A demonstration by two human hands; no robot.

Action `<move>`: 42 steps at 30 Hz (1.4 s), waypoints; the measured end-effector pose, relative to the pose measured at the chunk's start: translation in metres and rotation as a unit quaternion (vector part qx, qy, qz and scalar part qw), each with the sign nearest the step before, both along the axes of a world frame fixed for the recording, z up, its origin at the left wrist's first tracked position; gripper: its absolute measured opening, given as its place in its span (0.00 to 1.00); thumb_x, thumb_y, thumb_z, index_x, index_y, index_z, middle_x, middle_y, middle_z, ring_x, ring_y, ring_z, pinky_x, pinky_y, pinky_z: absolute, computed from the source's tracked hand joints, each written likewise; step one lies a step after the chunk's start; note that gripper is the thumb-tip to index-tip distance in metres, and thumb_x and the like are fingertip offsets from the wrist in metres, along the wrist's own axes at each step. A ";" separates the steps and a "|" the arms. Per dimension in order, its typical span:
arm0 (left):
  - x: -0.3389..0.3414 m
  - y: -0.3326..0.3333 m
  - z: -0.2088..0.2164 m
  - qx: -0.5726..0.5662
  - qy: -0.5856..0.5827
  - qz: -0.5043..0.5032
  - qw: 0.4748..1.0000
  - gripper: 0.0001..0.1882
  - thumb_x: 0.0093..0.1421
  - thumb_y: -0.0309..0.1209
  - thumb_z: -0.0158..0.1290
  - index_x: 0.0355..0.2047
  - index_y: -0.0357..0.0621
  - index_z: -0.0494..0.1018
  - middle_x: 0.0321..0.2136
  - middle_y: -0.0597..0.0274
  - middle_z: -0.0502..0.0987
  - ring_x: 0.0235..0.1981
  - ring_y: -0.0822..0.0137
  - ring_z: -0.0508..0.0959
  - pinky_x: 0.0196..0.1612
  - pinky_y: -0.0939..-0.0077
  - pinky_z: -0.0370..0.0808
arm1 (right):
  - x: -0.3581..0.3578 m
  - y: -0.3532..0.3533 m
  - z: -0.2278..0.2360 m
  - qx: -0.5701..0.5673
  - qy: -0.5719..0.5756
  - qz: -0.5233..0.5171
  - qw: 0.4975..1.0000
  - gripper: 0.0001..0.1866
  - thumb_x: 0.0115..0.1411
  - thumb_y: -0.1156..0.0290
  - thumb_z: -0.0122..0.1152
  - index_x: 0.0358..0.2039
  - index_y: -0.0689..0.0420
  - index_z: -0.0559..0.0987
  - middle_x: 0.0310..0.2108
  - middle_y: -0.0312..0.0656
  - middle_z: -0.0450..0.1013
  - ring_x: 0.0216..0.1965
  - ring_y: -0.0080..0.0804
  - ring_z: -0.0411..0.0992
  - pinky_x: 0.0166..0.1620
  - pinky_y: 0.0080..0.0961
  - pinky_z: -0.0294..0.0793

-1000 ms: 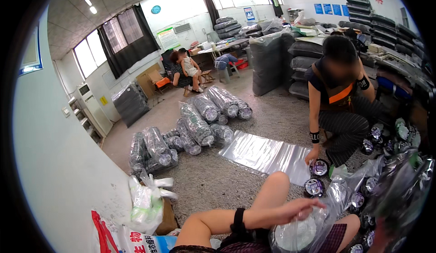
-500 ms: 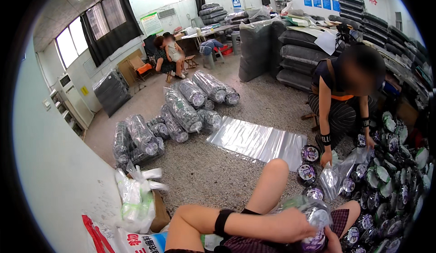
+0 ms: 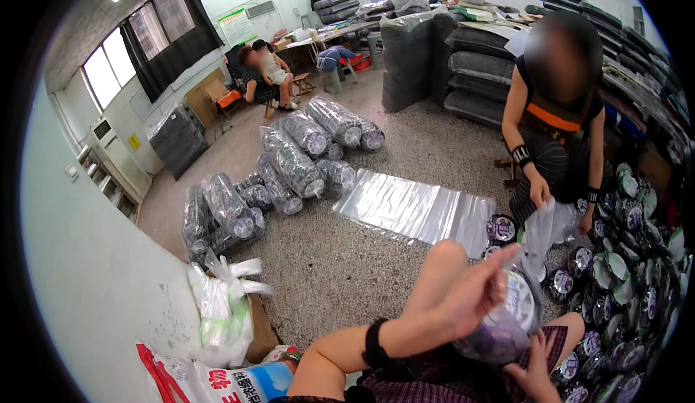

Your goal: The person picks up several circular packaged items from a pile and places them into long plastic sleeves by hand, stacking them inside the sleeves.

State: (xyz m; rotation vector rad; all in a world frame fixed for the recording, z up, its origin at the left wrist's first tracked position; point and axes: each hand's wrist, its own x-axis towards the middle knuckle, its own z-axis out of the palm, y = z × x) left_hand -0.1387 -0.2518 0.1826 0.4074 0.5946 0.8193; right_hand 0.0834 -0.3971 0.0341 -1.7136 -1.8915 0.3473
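Observation:
A clear plastic bag holding round, purple-labelled packs rests at my lap, a pale disc showing at its upper end. My left hand is raised over its left side, index finger stretched out and the other fingers partly bent, with nothing visible in it. Low on the bag's right side, my right hand grips it, thumb and fingers apart around its near end. Across from me, a seated co-worker's hand lifts another clear bag; their other hand is lower down beside the pile.
A large heap of round packs lies at my right. Flat clear bags are spread on the speckled floor ahead. Filled cylindrical bags lie beyond at the left. White plastic bags stand by the wall. Tall dark wrapped stacks stand behind.
My left hand has risen off the bagged packs, its index finger now extended. My right hand stays at the bag. The co-worker has straightened up and raised the clear bag.

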 end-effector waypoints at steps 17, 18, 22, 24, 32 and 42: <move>0.050 0.013 -0.044 0.656 0.486 -0.219 0.534 0.11 0.56 0.26 0.53 0.40 0.45 0.78 0.11 0.58 0.68 0.12 0.66 0.69 0.18 0.75 0.63 | 0.065 0.038 0.138 0.250 0.110 0.179 0.945 0.15 0.50 0.60 0.63 0.33 0.55 0.74 0.32 0.38 0.69 0.39 0.34 0.69 0.39 0.34 0.68; 0.054 0.013 -0.068 0.653 0.491 -0.248 0.521 0.10 0.56 0.27 0.53 0.39 0.46 0.78 0.12 0.56 0.70 0.13 0.62 0.71 0.19 0.72 0.64 | 0.089 0.036 0.125 0.199 0.137 0.124 0.962 0.18 0.49 0.57 0.65 0.36 0.55 0.75 0.34 0.39 0.71 0.40 0.35 0.70 0.42 0.34 0.68; 0.050 0.020 -0.111 0.658 0.499 -0.257 0.502 0.12 0.56 0.33 0.55 0.41 0.46 0.77 0.15 0.57 0.72 0.15 0.64 0.72 0.20 0.72 0.65 | 0.179 0.022 -0.042 -0.076 0.151 -0.182 0.969 0.32 0.48 0.55 0.66 0.51 0.57 0.70 0.49 0.48 0.67 0.51 0.45 0.65 0.57 0.37 0.61; 0.053 0.019 -0.110 0.654 0.502 -0.265 0.499 0.11 0.58 0.31 0.52 0.41 0.44 0.77 0.15 0.56 0.72 0.16 0.63 0.72 0.22 0.71 0.66 | 0.213 0.008 -0.138 -0.213 0.184 -0.213 0.936 0.40 0.45 0.53 0.68 0.55 0.59 0.65 0.54 0.52 0.63 0.56 0.48 0.60 0.58 0.38 0.59; 0.085 0.048 -0.120 0.601 0.527 -0.258 0.543 0.10 0.59 0.27 0.48 0.21 0.39 0.70 0.13 0.55 0.67 0.14 0.58 0.67 0.20 0.67 0.62 | 0.247 0.032 -0.346 -0.494 0.059 -0.293 0.816 0.61 0.29 0.40 0.74 0.57 0.66 0.58 0.54 0.62 0.60 0.56 0.58 0.59 0.59 0.42 0.58; 0.126 0.082 -0.137 0.562 0.496 -0.272 0.603 0.06 0.57 0.25 0.48 0.26 0.37 0.74 0.14 0.56 0.69 0.14 0.57 0.70 0.20 0.67 0.65 | 0.275 0.066 -0.380 -0.463 0.201 -0.193 0.842 0.59 0.30 0.50 0.76 0.57 0.65 0.55 0.55 0.60 0.59 0.58 0.57 0.56 0.61 0.43 0.53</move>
